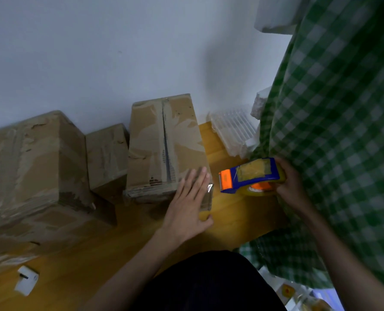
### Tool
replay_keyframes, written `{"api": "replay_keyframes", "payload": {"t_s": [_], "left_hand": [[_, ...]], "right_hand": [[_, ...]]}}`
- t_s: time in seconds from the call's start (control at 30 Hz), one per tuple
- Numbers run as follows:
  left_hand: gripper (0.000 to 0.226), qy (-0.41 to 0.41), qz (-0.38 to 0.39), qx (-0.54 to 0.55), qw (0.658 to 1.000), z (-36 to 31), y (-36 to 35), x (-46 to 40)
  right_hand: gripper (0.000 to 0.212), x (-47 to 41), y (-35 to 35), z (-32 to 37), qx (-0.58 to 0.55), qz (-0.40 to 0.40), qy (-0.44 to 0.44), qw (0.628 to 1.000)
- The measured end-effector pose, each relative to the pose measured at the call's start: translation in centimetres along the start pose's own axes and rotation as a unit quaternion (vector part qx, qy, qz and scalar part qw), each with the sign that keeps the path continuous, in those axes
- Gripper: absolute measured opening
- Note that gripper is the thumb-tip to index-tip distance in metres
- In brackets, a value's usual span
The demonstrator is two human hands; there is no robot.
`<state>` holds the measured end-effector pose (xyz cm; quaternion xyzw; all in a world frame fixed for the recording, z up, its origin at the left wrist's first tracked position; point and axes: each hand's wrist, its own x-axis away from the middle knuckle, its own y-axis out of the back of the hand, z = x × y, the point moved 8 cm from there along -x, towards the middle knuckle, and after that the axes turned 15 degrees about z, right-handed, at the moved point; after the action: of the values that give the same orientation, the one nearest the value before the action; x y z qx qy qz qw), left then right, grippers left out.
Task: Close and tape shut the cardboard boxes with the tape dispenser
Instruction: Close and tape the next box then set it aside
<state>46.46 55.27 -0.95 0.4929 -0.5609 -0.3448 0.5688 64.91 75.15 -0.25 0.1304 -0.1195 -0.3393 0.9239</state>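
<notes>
A white block lies on the wooden floor nearest. The left hand, fingers spread flat, presses the middle box at its near right corner. The right hand grasps the dispenser just right of that box, against green checked cloth. Two more boxes stand left along the wall.

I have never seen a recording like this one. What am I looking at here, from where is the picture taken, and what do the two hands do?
There is no machine here. A person wears a camera on the head, so this single picture looks forward and down at their own bare hands. The left hand lies flat and open on the near right corner of a cardboard box whose flaps are closed, with tape along the seam. The right hand grips a blue and orange tape dispenser, held just right of that box and not touching it. Two more cardboard boxes stand to the left on the wooden floor. A green checked cloth hangs on the right.
</notes>
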Motion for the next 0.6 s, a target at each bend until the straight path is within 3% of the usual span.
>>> {"api": "replay_keyframes", "payload": {"t_s": [0.13,0.4,0.53,0.6], "left_hand": [[0.105,0.006,0.007,-0.039,0.999,0.6,-1.6,-0.6],[0.101,-0.031,0.009,-0.018,0.999,2.9,-1.6,1.0],[0.102,-0.034,0.004,-0.005,0.999,2.9,-1.5,1.3],[0.102,-0.036,0.006,-0.008,0.999,2.8,-1.4,1.3]], "right_hand": [[0.049,0.4,0.4,2.3,0.034,0.002,0.024,0.999],[0.057,1.6,0.2,3.8,0.042,0.021,0.046,0.998],[0.075,1.7,0.6,0.3,0.016,0.016,-0.022,0.999],[0.067,2.1,1.3,-0.4,0.003,-0.001,-0.038,0.999]]}}
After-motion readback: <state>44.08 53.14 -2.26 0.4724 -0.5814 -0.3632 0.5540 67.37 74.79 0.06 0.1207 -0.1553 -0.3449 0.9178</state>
